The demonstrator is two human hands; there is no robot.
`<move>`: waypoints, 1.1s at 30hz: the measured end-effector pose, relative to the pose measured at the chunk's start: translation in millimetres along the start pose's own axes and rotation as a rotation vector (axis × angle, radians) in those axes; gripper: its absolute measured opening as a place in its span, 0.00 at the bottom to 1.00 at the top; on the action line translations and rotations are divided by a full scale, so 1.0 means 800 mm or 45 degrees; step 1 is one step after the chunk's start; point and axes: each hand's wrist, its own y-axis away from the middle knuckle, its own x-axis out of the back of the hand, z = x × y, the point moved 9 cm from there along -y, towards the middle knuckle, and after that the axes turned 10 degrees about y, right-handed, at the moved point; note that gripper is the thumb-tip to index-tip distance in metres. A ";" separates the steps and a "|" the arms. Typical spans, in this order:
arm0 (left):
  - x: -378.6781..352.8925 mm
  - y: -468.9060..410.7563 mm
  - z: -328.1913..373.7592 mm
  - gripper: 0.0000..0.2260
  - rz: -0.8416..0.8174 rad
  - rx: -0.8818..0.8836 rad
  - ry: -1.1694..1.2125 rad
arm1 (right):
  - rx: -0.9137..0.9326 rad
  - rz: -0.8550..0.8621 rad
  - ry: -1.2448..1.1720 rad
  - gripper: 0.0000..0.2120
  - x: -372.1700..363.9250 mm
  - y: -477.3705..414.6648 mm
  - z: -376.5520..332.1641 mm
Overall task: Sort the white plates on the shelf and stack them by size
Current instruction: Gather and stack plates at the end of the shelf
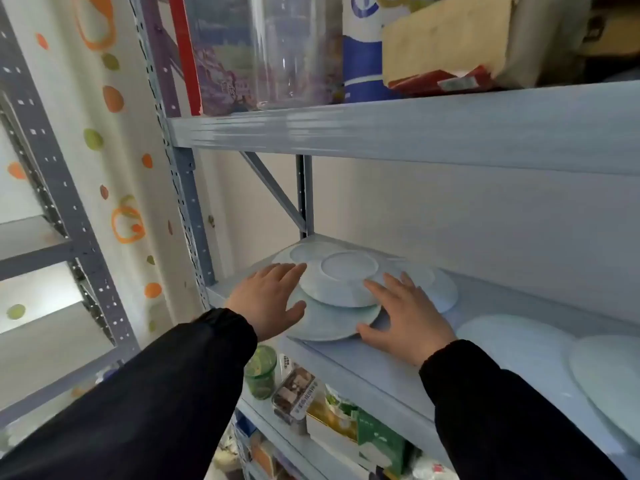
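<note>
Glossy white round plates (341, 289), piled upside down and overlapping on the pale grey metal shelf (381, 362), apparently four. Left hand (268, 299) and right hand (405, 317) flat, fingers spread, flanking the pile.

A small upside-down plate (341, 284) is set on top of a bigger plate (329, 322) at the left end of the middle shelf (398, 372). More plates (440, 289) are tucked behind them. Two plates (512, 344) are laid further right. A clear jar (294, 50) is stood on the upper shelf (415, 129). Food packs (298, 393) are kept on the shelf below.
</note>
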 end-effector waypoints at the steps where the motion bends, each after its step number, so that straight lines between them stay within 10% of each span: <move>1: -0.006 -0.012 -0.002 0.32 -0.029 -0.023 0.009 | -0.024 0.009 -0.005 0.44 0.003 0.001 0.005; 12: -0.095 -0.077 0.019 0.38 -0.488 -0.253 0.003 | -0.175 0.136 -0.002 0.42 -0.001 0.007 0.024; 33: -0.036 -0.087 -0.008 0.20 0.145 -0.076 0.014 | -0.195 0.269 -0.167 0.42 0.020 0.016 0.026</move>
